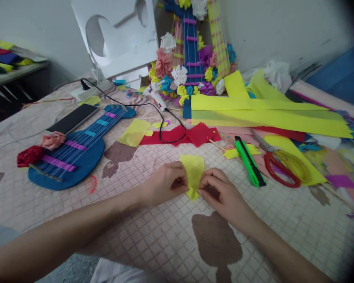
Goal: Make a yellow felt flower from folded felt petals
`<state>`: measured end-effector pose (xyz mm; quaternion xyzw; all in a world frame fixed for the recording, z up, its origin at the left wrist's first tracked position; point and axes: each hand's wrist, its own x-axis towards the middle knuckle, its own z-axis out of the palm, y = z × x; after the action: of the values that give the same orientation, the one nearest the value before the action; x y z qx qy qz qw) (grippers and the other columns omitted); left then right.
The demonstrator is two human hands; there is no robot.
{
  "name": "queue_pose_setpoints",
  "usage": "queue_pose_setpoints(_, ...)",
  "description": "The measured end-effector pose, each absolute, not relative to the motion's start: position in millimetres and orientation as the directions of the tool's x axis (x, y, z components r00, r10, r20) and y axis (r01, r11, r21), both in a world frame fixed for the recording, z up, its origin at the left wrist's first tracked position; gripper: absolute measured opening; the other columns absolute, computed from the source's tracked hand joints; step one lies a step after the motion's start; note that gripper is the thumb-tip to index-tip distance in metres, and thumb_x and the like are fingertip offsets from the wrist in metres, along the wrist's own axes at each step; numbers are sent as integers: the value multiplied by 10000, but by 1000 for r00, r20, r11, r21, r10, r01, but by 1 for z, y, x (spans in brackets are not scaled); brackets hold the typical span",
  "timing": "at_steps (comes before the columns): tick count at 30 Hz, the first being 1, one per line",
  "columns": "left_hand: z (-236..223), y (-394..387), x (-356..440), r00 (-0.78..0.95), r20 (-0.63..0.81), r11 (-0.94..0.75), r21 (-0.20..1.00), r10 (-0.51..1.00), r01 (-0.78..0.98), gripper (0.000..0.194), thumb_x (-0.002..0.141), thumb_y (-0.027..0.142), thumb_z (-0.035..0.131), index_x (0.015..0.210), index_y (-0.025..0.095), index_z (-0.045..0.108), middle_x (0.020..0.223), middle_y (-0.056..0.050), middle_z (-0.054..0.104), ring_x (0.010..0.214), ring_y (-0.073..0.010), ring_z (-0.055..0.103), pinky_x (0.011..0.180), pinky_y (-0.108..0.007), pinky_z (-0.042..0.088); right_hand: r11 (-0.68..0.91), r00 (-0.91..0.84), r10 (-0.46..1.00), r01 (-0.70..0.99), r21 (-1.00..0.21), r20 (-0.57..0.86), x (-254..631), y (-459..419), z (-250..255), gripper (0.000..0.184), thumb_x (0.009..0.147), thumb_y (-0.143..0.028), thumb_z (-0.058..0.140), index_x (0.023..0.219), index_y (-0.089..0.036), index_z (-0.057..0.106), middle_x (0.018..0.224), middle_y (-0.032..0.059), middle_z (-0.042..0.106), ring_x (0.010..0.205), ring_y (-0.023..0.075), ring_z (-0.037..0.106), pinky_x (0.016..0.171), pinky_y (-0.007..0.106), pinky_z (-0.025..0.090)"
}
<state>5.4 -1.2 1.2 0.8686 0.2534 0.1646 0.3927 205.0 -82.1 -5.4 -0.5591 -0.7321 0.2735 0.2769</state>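
The tabletop (153, 236) bore most of its supplies along the far and right edges, presumably to leave elbow room at the near edge. Long yellow strips (265, 120) lay flat toward the far right corner, stacked, I supposed, so they stayed uncreased. The blue guitar (88, 151) rested near the left edge, strings upward, likely to spare them pressure. Short of the near edge, about midway between the sides, the left hand (168, 182) had a narrow grip, thumb and fingertips pinching one side of a yellow piece (194, 169). The right hand (224, 192) had an equally narrow grip on the opposite side, perhaps because so thin a sheet slips easily. The scissors (270, 149) lay with handles toward the near right corner, which would suit a quick reach; the cutter (249, 163) lay just left of them. The piece itself sat between both hands, its lower end narrowed and creased.
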Motion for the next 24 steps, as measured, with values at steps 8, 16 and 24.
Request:
queue_pose_setpoints(8,-3,-10,14,744,157,-604,701,650,379,117,752,91,576,666,139,512,723,6,496,651,-94,463,579,-218,361,201,-167,979,697,-688,117,199,-82,-9,112,808,-98,538,789,-207,515,892,41,498,889,197,499,754,353,450)
queue_pose_setpoints(16,0,-11,12,743,152,-601,701,652,384,112,752,99,592,672,133,522,746,-8,514,670,-102,478,592,-223,387,188,-218,974,632,-752,61,205,-82,-4,135,795,-88,558,829,-217,537,971,41,483,906,177,515,740,315,473)
queue_pose_setpoints(24,7,1,-4,874,76,-529,820,479,218,84,757,64,600,772,143,624,983,-46,551,857,-120,544,728,-225,462,209,-364,931,574,-792,-18,220,-80,5,160,807,-95,539,836,-241,600,1068,31,500,1011,181,524,820,317,486)
